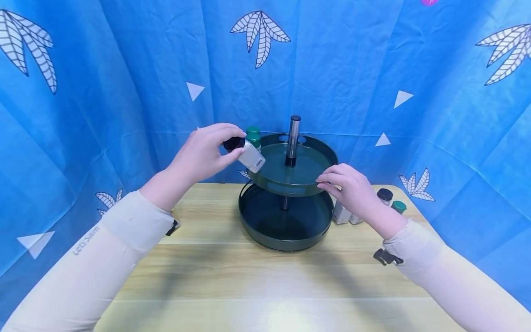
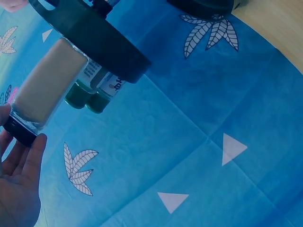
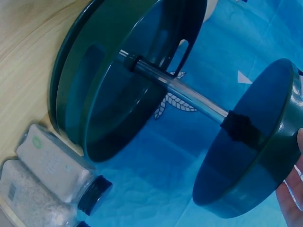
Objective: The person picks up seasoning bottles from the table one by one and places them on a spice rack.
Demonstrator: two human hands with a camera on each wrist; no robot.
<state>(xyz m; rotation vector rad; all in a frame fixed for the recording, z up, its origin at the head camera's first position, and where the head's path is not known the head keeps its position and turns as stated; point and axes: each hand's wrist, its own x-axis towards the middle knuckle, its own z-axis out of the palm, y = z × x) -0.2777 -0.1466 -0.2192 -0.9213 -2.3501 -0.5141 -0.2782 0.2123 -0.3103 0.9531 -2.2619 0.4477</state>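
Sleeves point(image 1: 83, 267) are occupying the near foreground, with a wooden tabletop point(image 1: 199, 272) extending between them. Beyond, a lower tray point(image 1: 286, 245) is resting on the tabletop.

To its right, rectangular jars point(image 1: 341, 214) with pale contents are standing on the tabletop, along with a black-capped jar point(image 1: 385, 196) and a green-capped bottle point(image 1: 399, 207). The right arm is partly hiding this group, so an exact count is not available.

The right hand point(image 1: 346, 186) is pinching the near-right rim of the upper tray point(image 1: 307, 170), thumb and fingers set narrow on the edge. The left hand point(image 1: 211, 150) is gripping the held jar point(image 1: 252, 157) by its dark cap. The held jar is tilting, base down to the right, at the upper tray's left rim; contact with the tray cannot be confirmed.

Just behind the held jar, two green-capped shakers point(image 1: 253, 138) are standing in the upper tray. A metal post point(image 1: 293, 140) is rising through its center, and a blue curtain point(image 1: 340, 69) is hanging behind everything.

Status, by judgement: loading is appearing partial. The shakers are already occupying the upper tray; the held jar is awaiting placement; the right-hand group is standing off both trays.
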